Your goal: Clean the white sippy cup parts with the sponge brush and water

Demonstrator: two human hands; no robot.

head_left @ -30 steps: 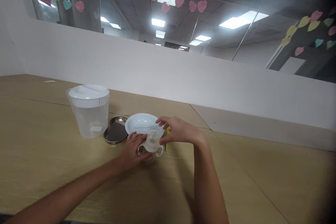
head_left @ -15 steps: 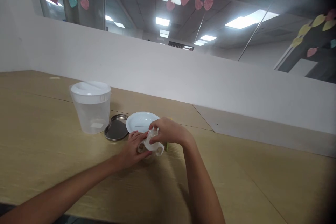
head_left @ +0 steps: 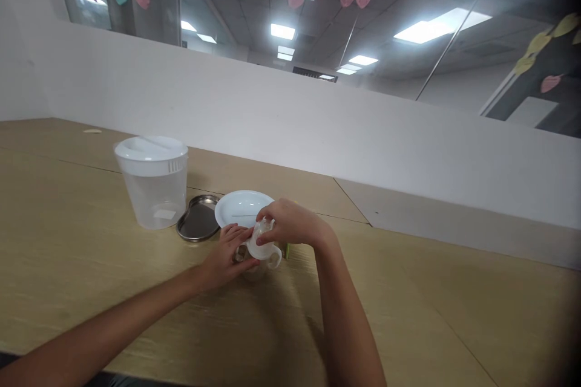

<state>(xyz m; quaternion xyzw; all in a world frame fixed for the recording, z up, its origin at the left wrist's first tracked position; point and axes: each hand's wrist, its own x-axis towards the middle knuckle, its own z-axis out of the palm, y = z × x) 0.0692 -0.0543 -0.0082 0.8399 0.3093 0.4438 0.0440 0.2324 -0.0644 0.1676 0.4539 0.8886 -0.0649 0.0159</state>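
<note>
A clear baby bottle [head_left: 255, 273] with two curved white handles stands on the table in the middle of the view. My left hand [head_left: 227, 259] is wrapped round its left side, near one handle. Over the top, my right hand [head_left: 290, 224] grips the translucent white upper part [head_left: 263, 231] between thumb and fingers. The other handle [head_left: 275, 256] sticks out to the right, uncovered. Both hands hide much of the bottle. Just behind them lies a pale white dish [head_left: 241, 199], partly covered by my right hand.
A lidded clear plastic pitcher [head_left: 157, 196] stands to the left. Between it and the white dish is a kidney-shaped metal tray [head_left: 198, 221]. A thin green item [head_left: 287, 251] shows beside my right wrist. The white wall [head_left: 272, 115] rises behind the wooden table [head_left: 431, 314].
The view has shifted slightly, moving things a little left and up in the picture. Both hands keep their hold on the bottle, with hardly any change in grip.
</note>
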